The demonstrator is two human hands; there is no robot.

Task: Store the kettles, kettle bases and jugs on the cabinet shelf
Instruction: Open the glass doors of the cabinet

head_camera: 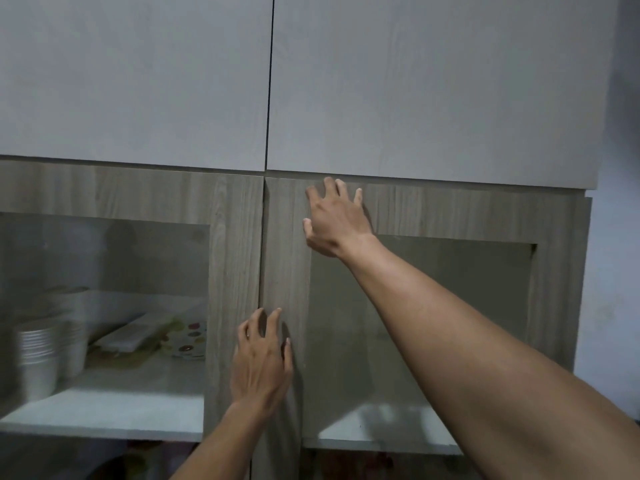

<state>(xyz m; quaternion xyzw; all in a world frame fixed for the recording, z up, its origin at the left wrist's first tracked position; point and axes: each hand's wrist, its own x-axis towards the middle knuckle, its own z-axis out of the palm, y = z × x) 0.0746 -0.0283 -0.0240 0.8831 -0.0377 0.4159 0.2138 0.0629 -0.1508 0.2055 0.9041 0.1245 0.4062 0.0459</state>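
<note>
A wood-grain cabinet with two glass-paned doors fills the view. My right hand (334, 220) lies with spread fingers on the top frame of the right door (450, 209). My left hand (261, 358) rests with its fingers apart on the inner edge of the same door, by the seam with the left door (232, 271). Both doors look closed. Behind the right glass a pale shelf (388, 431) shows with nothing visible on it. No kettle, base or jug is in view.
Behind the left glass stand stacked white cups (38, 355), a flat white box (128, 336) and a dotted tray (188, 337) on a shelf. Two plain grey upper doors (415, 81) hang above. A pale wall (616, 271) borders the cabinet on the right.
</note>
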